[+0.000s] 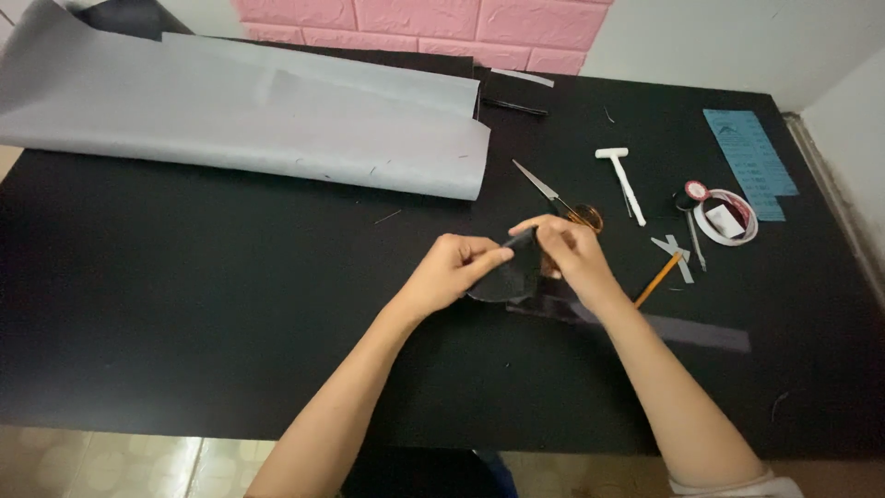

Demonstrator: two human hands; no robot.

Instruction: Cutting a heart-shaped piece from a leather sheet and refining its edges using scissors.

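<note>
My left hand (452,269) and my right hand (570,251) meet over the middle of a black table (184,304). Both pinch a small rounded piece of dark grey fabric (505,275) held just above the table. The fingertips of both hands close on its upper edge. A darker strip of fabric (664,325) lies on the table under my right wrist and runs to the right. Scissors with amber handles (553,195) lie just behind my right hand, partly hidden by it.
A large folded sheet of grey fabric (240,101) covers the back left. On the right lie a white T-shaped tool (622,180), an orange pencil (657,279), a coiled tape measure (728,217), a blue card (751,161) and small grey scraps (673,251). A pink brick wall (415,23) stands behind.
</note>
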